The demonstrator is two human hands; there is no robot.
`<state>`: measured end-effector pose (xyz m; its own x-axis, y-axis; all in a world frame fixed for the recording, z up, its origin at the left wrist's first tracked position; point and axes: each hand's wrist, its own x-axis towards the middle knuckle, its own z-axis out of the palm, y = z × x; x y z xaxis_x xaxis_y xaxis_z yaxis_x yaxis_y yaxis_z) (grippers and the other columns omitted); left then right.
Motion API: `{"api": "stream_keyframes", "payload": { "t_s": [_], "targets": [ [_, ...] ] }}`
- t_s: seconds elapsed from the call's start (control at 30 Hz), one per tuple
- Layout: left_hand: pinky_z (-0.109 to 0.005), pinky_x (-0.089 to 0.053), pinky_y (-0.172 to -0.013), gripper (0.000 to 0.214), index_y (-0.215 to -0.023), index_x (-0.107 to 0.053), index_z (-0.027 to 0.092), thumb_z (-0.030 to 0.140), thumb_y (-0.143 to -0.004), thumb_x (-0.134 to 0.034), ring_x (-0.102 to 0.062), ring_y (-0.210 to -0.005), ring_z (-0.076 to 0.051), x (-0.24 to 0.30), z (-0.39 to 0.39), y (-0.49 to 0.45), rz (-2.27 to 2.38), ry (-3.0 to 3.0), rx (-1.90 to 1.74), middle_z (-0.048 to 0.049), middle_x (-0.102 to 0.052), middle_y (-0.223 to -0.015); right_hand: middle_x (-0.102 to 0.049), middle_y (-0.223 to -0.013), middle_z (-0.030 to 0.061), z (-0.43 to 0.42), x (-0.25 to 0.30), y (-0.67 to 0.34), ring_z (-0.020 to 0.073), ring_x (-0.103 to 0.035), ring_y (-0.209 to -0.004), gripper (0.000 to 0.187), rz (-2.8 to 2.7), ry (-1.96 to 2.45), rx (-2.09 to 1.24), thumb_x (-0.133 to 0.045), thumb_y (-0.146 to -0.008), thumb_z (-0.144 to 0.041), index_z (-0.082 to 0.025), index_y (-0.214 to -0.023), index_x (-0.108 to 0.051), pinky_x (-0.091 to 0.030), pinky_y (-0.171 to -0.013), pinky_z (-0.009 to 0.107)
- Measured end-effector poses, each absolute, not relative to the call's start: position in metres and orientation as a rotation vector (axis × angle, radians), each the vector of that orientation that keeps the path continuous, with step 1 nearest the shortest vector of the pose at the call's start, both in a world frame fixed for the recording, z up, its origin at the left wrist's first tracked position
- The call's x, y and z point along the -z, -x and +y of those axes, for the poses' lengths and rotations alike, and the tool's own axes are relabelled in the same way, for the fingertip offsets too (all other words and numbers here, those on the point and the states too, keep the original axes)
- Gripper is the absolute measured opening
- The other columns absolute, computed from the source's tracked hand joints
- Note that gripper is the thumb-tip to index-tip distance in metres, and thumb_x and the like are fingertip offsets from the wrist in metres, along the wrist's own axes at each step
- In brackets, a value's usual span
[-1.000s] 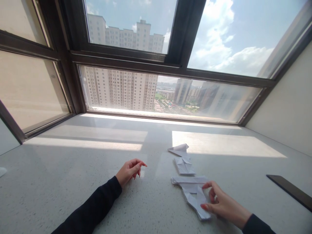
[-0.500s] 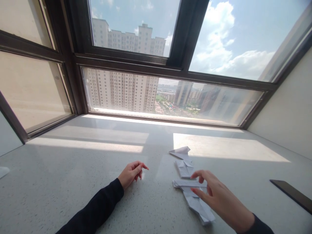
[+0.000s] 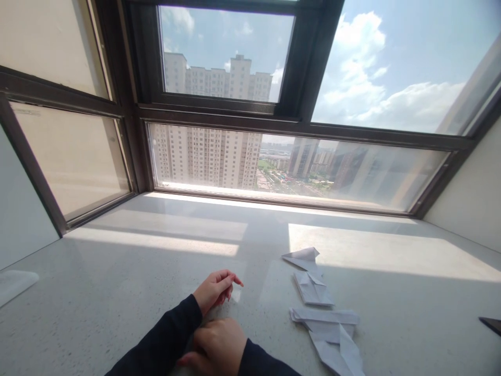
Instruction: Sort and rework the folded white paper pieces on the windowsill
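Note:
My left hand (image 3: pixel 217 288) rests on the pale speckled surface with nothing in it. Its fingers are loosely bent and somewhat apart. Just below it, my right hand (image 3: pixel 219 342) is curled against the dark left sleeve (image 3: pixel 172 334), thumb and fingers closing at the fabric near the forearm. Some of the right fingers are hidden. To the right lie folded white papers: a pointed piece (image 3: pixel 303 256) farthest away, a squarish folded piece (image 3: pixel 313 289) in the middle, and a larger layered piece (image 3: pixel 329 334) nearest me. Neither hand touches them.
Dark-framed windows (image 3: pixel 227 117) rise behind the speckled sill (image 3: pixel 410 303). A white object (image 3: pixel 18 286) lies at the left edge. The tip of a dark flat object (image 3: pixel 491 325) shows at the right edge. A white wall (image 3: pixel 469 203) bounds the right side.
My right hand has moved left from above the folded papers to my left forearm and has curled in. My left hand is much as before. The view has shifted slightly.

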<state>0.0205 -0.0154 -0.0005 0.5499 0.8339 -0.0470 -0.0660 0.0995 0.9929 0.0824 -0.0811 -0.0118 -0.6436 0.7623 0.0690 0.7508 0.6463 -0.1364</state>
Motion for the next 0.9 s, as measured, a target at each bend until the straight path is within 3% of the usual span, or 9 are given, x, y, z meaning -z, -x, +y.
{"api": "stream_keyframes", "payload": {
  "t_s": [0.4,0.9],
  "targets": [
    [-0.017,-0.015,-0.032,0.034,-0.073,-0.056,0.011,0.045,-0.068,-0.053,-0.028,-0.029,-0.002,0.0023,-0.0155,-0.0189,0.746,-1.264,-0.779,0.0069,-0.042,-0.041,-0.065,-0.06,0.0019,-0.0846,0.013,-0.0935,0.0126,-0.055,-0.052,0.035,-2.608,1.174,-0.261,-0.047,-0.073,-0.047,-0.017,-0.062,-0.059,-0.033,-0.043,0.021],
    [-0.017,-0.017,-0.033,0.036,-0.072,-0.057,0.012,0.047,-0.067,-0.054,-0.029,-0.03,-0.002,0.0055,-0.0147,-0.0189,0.743,-1.266,-0.792,0.0064,-0.042,-0.042,-0.064,-0.056,0.0012,-0.084,0.0139,-0.0937,0.0121,-0.055,-0.049,0.038,-2.538,1.194,-0.303,-0.05,-0.069,-0.052,-0.017,-0.057,-0.057,-0.022,-0.037,0.022]
  ]
}}
